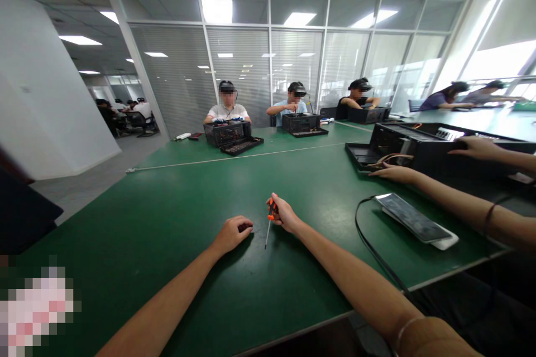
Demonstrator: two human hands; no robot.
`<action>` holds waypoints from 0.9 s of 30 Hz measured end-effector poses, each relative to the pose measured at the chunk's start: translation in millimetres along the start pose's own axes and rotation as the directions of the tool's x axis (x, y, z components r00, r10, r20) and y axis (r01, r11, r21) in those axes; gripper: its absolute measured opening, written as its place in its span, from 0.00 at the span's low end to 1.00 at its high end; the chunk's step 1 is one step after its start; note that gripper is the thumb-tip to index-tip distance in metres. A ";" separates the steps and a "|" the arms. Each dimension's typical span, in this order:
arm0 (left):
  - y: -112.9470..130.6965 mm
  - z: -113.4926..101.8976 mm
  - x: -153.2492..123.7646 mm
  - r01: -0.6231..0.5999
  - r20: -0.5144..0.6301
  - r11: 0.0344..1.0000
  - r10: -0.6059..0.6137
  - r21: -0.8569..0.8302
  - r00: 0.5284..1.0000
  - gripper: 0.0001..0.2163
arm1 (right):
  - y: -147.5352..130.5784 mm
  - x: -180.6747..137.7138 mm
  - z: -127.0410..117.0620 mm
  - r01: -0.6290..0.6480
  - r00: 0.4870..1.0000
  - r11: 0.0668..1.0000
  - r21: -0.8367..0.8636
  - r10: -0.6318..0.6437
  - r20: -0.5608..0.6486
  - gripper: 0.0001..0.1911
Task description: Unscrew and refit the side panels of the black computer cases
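Observation:
My right hand [285, 215] grips a screwdriver [272, 209] by its orange and black handle, over the middle of the green table [201, 192]. Its thin metal shaft points down toward the tabletop; whether the tip touches the surface I cannot tell. Just left of it, my left hand [233, 234] rests on the table with its fingers loosely curled in. A dark shadowed gap shows between thumb and fingers, and nothing visible is held there. The two hands are apart.
At right, a co-worker's hands [473, 148] touch a black computer case [431, 148]. A phone on a white power bank [414, 217] lies nearby, with a black cable [368, 240]. Across the table, people sit behind open black cases [228, 134]. A pale cord [234, 158] crosses the tabletop.

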State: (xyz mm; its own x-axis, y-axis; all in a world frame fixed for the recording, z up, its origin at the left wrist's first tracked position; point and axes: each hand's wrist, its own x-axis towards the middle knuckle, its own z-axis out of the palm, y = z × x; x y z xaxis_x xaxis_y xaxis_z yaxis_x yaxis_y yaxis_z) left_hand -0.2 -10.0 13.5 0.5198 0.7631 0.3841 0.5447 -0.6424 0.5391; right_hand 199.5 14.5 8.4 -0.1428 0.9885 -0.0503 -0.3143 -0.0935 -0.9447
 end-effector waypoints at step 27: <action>-1.3 0.9 1.1 0.012 0.024 1.000 -0.012 0.022 1.000 0.08 | 1.6 2.3 -2.1 0.015 1.000 1.000 0.020 -0.015 0.015 0.22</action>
State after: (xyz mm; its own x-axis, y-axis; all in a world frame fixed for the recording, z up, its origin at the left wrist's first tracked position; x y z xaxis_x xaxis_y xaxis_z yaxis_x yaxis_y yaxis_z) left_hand 0.3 -8.4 12.6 0.5290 0.7689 0.3591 0.5650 -0.6349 0.5270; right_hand 200.6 16.9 6.1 -0.1520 0.9879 -0.0312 -0.3354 -0.0812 -0.9386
